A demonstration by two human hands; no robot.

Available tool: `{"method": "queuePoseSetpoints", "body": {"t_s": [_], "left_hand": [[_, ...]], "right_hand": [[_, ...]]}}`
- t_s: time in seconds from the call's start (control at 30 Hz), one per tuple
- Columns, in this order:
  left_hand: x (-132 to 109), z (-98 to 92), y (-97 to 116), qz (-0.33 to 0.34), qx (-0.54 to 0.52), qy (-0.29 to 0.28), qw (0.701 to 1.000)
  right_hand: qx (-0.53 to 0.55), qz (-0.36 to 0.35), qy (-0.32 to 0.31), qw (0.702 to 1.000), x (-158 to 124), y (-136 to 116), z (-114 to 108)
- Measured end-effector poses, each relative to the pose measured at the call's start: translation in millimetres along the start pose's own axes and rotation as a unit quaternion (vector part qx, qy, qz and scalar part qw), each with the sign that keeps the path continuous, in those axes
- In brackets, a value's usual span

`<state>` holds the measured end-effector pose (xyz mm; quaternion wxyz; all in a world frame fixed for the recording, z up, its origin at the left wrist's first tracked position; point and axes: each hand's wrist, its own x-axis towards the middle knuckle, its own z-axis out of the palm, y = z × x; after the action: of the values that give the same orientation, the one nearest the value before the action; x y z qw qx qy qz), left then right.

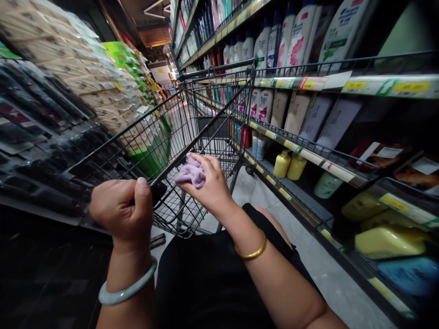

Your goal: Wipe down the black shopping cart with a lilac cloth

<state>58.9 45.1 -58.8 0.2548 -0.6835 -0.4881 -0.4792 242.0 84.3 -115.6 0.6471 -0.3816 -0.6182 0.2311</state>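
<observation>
A dark wire shopping cart point(209, 132) stands in front of me. My left hand point(121, 205) is closed in a fist at the cart's near end, around its handle, most of which the fingers hide. In my right hand point(214, 180) is a crumpled light purple cloth point(192, 173), pinched between thumb and fingers. The cloth lies against the cart's slanting top side rail point(219, 112). Through the wire mesh the basket shows no goods.
Shelves point(308, 160) of shampoo bottles point(300, 34) and pump bottles point(282, 163) run close along the right. Stacked packs point(68, 59) and hanging dark packages point(37, 137) line the left. A tiled floor point(312, 246) lies beside my black-clothed lap point(219, 278).
</observation>
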Motion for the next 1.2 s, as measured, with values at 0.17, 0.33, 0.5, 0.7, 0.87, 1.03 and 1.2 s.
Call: {"method": "queuePoseSetpoints", "body": {"t_s": [0.17,0.33,0.5,0.7,0.87,1.03,1.2], "left_hand": [[0.9,3.3,4.6,0.074,-0.021,0.031,0.997],[2.0,8.0,5.5,0.096,-0.029,0.055,0.993],[0.8,9.1,8.2,0.094,-0.022,0.051,0.994],[1.0,10.2,9.3,0.085,-0.029,0.059,0.994],[1.2,8.4,9.7,0.087,-0.029,0.059,0.994],[1.5,7.0,10.4,0.085,-0.029,0.051,0.995],[1.3,7.4,7.8,0.088,-0.030,0.056,0.994]], "right_hand": [[0.007,-0.021,-0.007,1.000,-2.6,-15.6,-8.2],[0.035,-0.131,-0.108,0.985,-7.2,-37.4,-11.1],[-0.008,-0.033,-0.026,0.999,1.5,-5.1,-15.9],[0.032,-0.105,-0.073,0.991,-4.3,-24.2,-14.4],[0.037,-0.083,-0.095,0.991,-5.0,-18.4,-9.2],[0.007,-0.021,-0.026,0.999,1.3,-4.3,-15.3],[0.014,-0.117,-0.086,0.989,-7.3,-31.5,-12.8]]}}
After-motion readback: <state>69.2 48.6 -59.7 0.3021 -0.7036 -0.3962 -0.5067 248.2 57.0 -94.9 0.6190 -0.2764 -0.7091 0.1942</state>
